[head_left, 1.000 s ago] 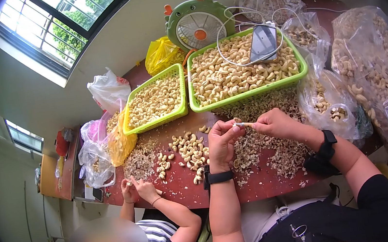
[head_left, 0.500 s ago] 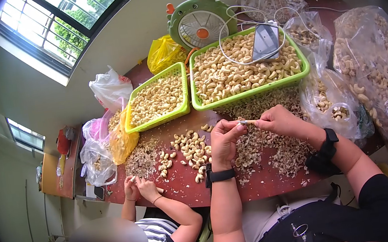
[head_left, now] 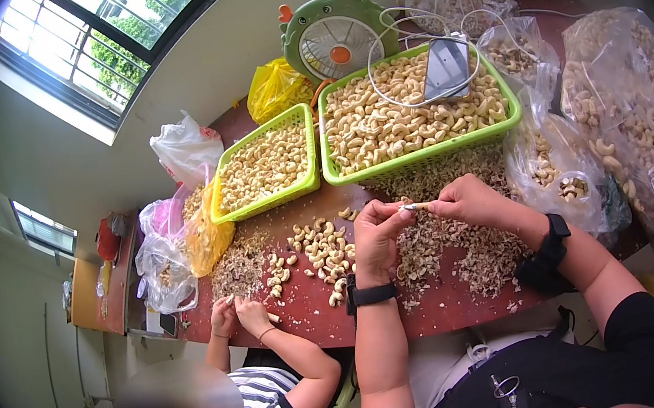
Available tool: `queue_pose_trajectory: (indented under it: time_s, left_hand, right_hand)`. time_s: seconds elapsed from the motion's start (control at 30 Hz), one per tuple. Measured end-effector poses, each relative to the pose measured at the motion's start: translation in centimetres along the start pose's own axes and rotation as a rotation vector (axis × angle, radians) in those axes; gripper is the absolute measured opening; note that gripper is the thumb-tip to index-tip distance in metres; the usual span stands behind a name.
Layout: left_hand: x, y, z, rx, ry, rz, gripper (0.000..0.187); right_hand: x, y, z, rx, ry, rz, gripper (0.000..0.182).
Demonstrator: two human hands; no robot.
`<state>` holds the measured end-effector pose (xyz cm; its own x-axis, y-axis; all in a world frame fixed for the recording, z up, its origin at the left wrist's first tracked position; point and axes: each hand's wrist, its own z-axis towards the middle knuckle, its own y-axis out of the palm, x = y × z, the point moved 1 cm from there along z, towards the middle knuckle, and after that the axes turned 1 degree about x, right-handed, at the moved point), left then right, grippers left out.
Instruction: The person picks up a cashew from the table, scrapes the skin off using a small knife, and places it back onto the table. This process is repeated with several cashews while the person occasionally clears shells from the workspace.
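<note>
My left hand (head_left: 375, 239) is closed in a pinch on a cashew, mostly hidden by the fingertips. In my right hand (head_left: 469, 200) is a small knife (head_left: 421, 205) with a pale wooden handle, its short metal tip touching the nut at my left fingers. Both hands are above the red table (head_left: 318, 327). Left of my left hand lies a loose pile of cashews (head_left: 324, 247). Beneath and around my right hand are heaps of peeled skin flakes (head_left: 487, 261).
Behind my hands stand a large green basket (head_left: 427, 146) of cashews with a phone (head_left: 447, 68) on top, and a smaller green basket (head_left: 269, 203). A green fan (head_left: 338, 37) is behind them. Clear bags (head_left: 631, 98) crowd the right. Another person's hands (head_left: 239, 318) work at left.
My hands stay nearly in place, with the knife still at the nut. The other person's hands and head have shifted slightly.
</note>
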<state>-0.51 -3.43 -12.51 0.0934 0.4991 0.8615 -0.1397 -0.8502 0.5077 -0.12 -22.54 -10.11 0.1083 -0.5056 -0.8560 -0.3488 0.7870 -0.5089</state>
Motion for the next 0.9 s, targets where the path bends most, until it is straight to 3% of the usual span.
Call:
queue_pose_trajectory:
  time_s: [0.4,0.9]
  left_hand:
    - [0.41,0.69,-0.24,0.053,-0.006,0.306,0.015]
    - [0.5,0.65,-0.2,0.041,-0.08,0.335,0.016]
  right_hand:
    - [0.34,-0.2,0.15,-0.023,0.063,-0.084,0.037]
    - [0.46,-0.18,0.13,-0.047,0.065,-0.083,0.037]
